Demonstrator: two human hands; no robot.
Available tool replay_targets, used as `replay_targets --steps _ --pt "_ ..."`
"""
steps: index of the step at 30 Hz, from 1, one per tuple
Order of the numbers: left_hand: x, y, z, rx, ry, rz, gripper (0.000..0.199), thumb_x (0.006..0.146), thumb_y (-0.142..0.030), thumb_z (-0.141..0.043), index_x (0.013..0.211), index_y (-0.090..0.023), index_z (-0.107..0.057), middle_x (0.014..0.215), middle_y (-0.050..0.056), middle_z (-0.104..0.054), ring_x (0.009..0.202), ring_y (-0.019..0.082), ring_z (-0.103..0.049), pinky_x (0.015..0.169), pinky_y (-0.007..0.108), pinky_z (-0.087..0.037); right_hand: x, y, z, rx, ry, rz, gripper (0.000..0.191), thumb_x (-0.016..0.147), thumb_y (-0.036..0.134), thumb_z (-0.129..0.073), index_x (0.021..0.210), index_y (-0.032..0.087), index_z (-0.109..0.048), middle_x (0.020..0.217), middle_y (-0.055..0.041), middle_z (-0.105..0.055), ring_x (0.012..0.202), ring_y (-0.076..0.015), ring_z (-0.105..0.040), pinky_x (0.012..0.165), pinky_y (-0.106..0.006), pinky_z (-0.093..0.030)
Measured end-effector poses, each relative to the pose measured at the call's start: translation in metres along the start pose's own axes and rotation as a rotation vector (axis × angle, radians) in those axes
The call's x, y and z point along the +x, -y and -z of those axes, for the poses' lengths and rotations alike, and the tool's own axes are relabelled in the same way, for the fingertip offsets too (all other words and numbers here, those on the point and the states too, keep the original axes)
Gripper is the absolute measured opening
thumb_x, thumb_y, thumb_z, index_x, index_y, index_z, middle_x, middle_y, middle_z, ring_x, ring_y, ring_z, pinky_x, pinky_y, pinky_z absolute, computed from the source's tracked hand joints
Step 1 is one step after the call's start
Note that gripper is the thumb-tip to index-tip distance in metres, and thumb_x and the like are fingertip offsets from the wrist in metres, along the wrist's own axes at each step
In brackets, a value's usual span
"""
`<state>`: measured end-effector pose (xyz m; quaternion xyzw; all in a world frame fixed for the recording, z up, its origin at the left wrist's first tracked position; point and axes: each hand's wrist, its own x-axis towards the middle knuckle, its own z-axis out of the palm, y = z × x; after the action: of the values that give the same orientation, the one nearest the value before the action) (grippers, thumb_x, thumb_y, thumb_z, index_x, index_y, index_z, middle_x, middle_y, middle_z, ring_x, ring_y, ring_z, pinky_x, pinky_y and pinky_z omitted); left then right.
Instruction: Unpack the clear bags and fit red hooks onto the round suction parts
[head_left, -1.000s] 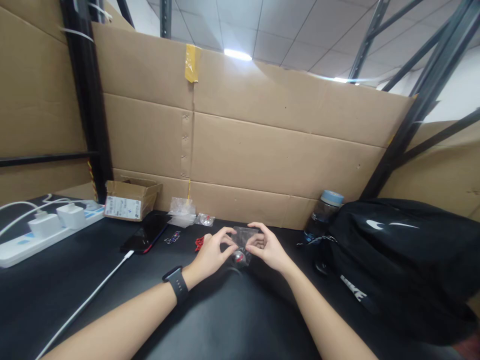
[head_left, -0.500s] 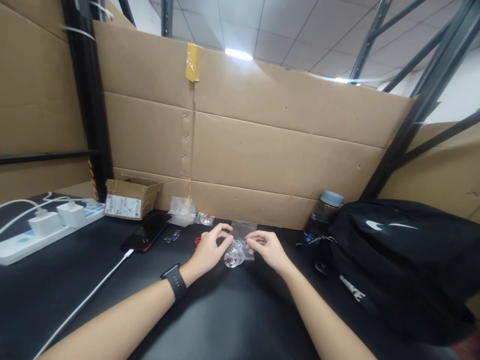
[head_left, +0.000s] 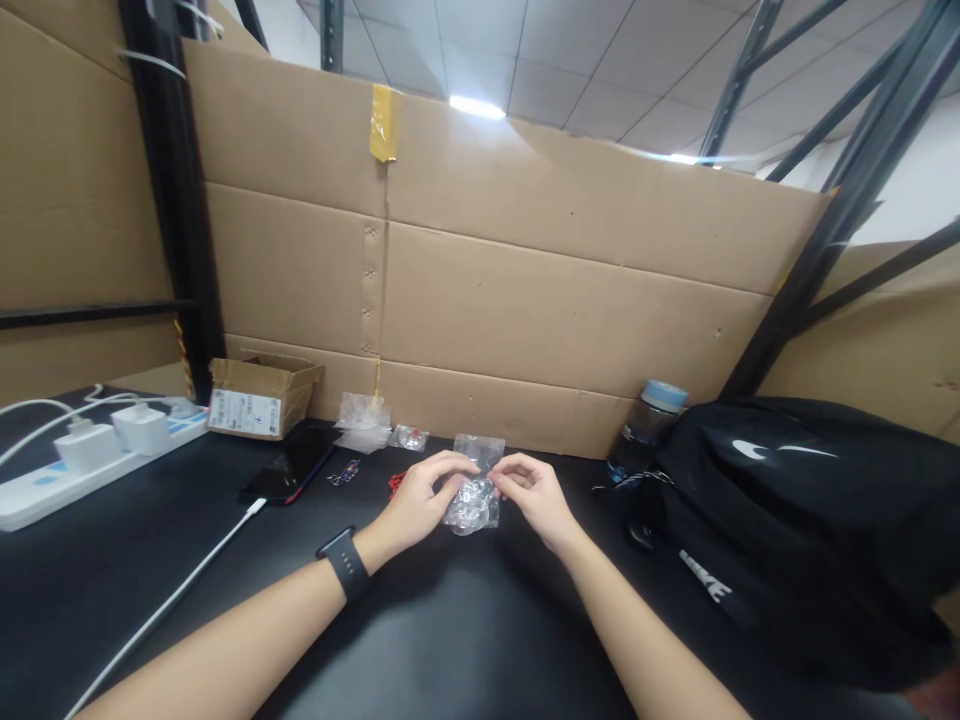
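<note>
A clear plastic bag lies on the black table between my hands, over or around a round transparent piece; which of the two I cannot tell. My left hand has its thumb and fingers curled onto the bag's left side. On the other side my right hand pinches the bag's edge between thumb and fingertips. Something red shows just behind my left hand, partly hidden by it. A small packet with a red bit inside lies farther back.
Farther left are clear bags, a small beaded item, a phone on a white cable, an open carton and a power strip. On the right stand a bottle and a black backpack. Cardboard walls the back.
My left fingers have come in toward the right and closed onto the bag. The bag has shifted slightly left and now covers more of the round piece.
</note>
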<state>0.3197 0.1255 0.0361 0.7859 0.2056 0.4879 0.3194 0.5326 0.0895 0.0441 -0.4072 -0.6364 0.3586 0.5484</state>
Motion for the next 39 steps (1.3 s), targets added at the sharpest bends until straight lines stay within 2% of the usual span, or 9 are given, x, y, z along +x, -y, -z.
replay_targets --steps 3,9,13,17,19,23,30,34,39 --pt "-0.002 0.002 -0.001 -0.028 -0.005 0.06 0.035 0.094 -0.023 -0.053 0.127 -0.023 -0.064 0.13 0.008 -0.064 0.099 0.019 -0.066 0.093 0.034 -0.052 -0.001 0.001 0.0 -0.034 0.039 -0.006 0.024 0.078 0.034 -0.077 0.094 0.016 -0.075 0.091 -0.0067 -0.073 0.065 -0.0143 -0.064 0.066 -0.029 -0.053" --pt "-0.005 0.003 -0.001 -0.098 0.014 0.121 0.062 0.092 -0.022 -0.053 0.152 -0.028 -0.037 0.152 0.011 -0.045 0.075 0.011 -0.065 0.075 0.029 -0.056 -0.002 0.002 0.001 -0.074 0.067 -0.043 0.052 0.077 0.028 -0.077 0.126 0.018 -0.066 0.069 0.0003 -0.068 0.06 -0.0126 -0.06 0.062 -0.027 -0.05" --pt "-0.005 0.0 -0.002 -0.07 0.059 0.118 0.062 0.091 -0.02 -0.053 0.151 -0.028 -0.037 0.151 0.011 -0.044 0.078 0.012 -0.066 0.077 0.03 -0.056 -0.001 0.001 0.002 -0.018 0.046 -0.047 0.054 0.077 0.031 -0.077 0.127 0.017 -0.065 0.079 -0.0035 -0.072 0.069 -0.0145 -0.064 0.07 -0.029 -0.052" --pt "-0.004 -0.007 0.003 0.214 -0.078 -0.032 0.045 0.092 -0.028 -0.058 0.137 -0.025 -0.049 0.148 0.01 -0.044 0.121 0.024 -0.056 0.104 0.04 -0.044 -0.001 -0.001 0.003 -0.033 0.013 -0.076 0.066 0.077 0.032 -0.078 0.138 0.016 -0.056 0.076 -0.0032 -0.072 0.068 -0.0163 -0.066 0.067 -0.029 -0.053" --pt "-0.004 -0.012 0.007 0.384 0.0 -0.136 0.051 0.085 -0.036 -0.07 0.132 -0.025 -0.051 0.143 0.009 -0.049 0.131 0.028 -0.046 0.11 0.044 -0.035 -0.002 -0.001 0.002 -0.071 -0.011 -0.067 0.069 0.078 0.033 -0.077 0.141 0.016 -0.052 0.076 -0.003 -0.072 0.066 -0.0163 -0.067 0.065 -0.029 -0.053" --pt "-0.005 -0.019 0.01 0.59 0.226 -0.24 0.05 0.082 -0.031 -0.074 0.127 -0.026 -0.053 0.13 0.007 -0.061 0.121 0.026 -0.053 0.1 0.041 -0.037 -0.003 0.001 0.0 -0.135 0.006 -0.046 0.071 0.079 0.035 -0.077 0.142 0.017 -0.05 0.09 -0.0069 -0.073 0.07 -0.0179 -0.071 0.065 -0.028 -0.055" --pt "-0.005 -0.008 0.003 0.738 0.217 -0.322 0.024 0.097 -0.014 -0.051 0.114 -0.027 -0.063 0.109 0.002 -0.072 0.1 0.018 -0.062 0.086 0.036 -0.033 -0.007 0.009 -0.005 -0.137 0.011 0.045 0.049 0.088 0.038 -0.066 0.133 0.024 -0.055 0.135 -0.0137 -0.059 0.071 -0.0167 -0.073 0.061 -0.027 -0.057" --pt "0.006 -0.001 0.028 0.832 0.085 -0.305 0.027 0.096 -0.011 -0.05 0.11 -0.028 -0.067 0.11 0.001 -0.073 0.102 0.019 -0.061 0.09 0.039 -0.031 -0.008 0.012 -0.007 -0.281 -0.019 0.132 0.042 0.092 0.035 -0.06 0.132 0.026 -0.053 0.132 -0.0113 -0.059 0.068 -0.0132 -0.071 0.063 -0.027 -0.056" --pt "0.015 0.014 0.097 1.02 -0.248 -0.127 0.028 0.096 -0.017 -0.049 0.113 -0.028 -0.069 0.116 0.005 -0.072 0.11 0.026 -0.055 0.091 0.045 -0.028 -0.009 0.008 -0.008 -0.473 0.013 0.2 0.029 0.091 0.028 -0.058 0.121 0.026 -0.059 0.124 -0.0079 -0.059 0.062 -0.009 -0.065 0.057 -0.024 -0.051"
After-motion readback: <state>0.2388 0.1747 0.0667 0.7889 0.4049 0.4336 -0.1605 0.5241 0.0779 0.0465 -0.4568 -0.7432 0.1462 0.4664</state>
